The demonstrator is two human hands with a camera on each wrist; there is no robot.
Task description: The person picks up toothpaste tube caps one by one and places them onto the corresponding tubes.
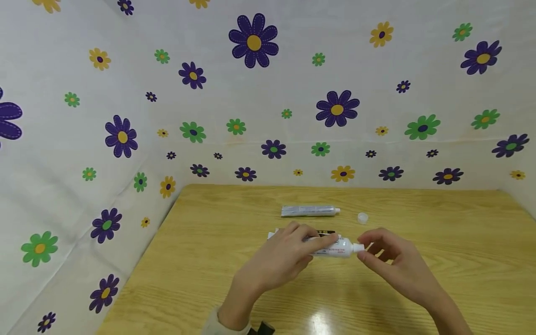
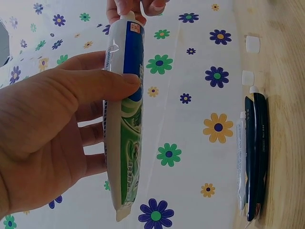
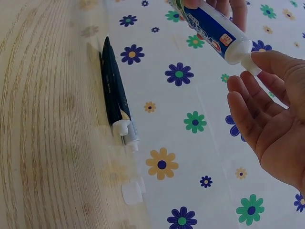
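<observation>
While the left hand is gripping a tube, the right hand is pinching its tip, seemingly cap work calling for twisting.

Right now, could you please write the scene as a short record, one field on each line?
Left hand: holds green tube
Right hand: pinches its white end
On table: grey tube beside black tube; a white cap, a second cap
Backdrop: white, flower print
Partly hidden in head view: black tube
</observation>
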